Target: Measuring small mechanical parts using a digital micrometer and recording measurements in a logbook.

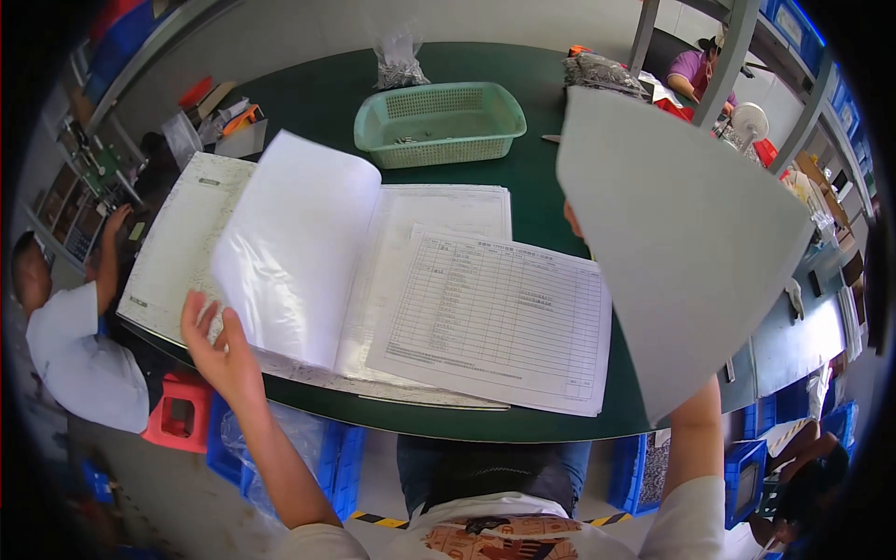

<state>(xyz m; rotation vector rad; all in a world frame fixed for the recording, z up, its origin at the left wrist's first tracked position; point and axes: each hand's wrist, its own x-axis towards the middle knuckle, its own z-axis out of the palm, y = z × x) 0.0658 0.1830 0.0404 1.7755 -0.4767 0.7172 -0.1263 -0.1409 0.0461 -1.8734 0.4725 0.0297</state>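
An open binder (191,201) with speckled white covers lies on the green table. One clear plastic sleeve (299,252) in it stands partly lifted and curled, mid-turn. Beside that sleeve's lower left edge is my left hand (222,353), fingers apart and curved; whether a fingertip touches the sleeve is unclear. A printed table form (495,322) rests loose over the binder's right side. My right hand (572,220) grips a large flat grey board (681,233), held up tilted above the table's right end. Only a bit of its fingers shows at the board's left edge.
Behind the binder stands a green plastic basket (439,159) with a few small metal pieces. A clear bag of small parts (399,67) sits farther back. Blue crates (345,467) and a red stool (177,413) are below the table; a seated person (89,345) is at left.
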